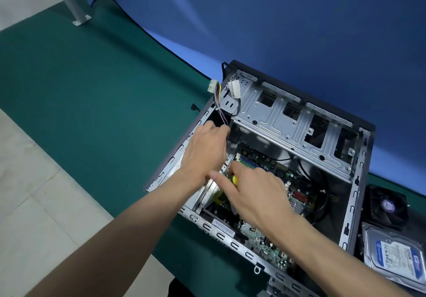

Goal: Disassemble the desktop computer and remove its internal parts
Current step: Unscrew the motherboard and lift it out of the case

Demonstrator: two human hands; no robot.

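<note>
R hand: grips yellow screwdriver, frame centre; keep it square on the screw.
L hand: holds wires aside; grip unclear.

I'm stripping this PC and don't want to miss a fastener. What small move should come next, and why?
Probably seat the yellow-handled screwdriver, gripped in the right hand, on a screw at the motherboard's near-left corner and turn. The hard drive and fan already lie outside the case, while the board remains inside. The left hand holds the cables aside. The tip is hidden.
</note>
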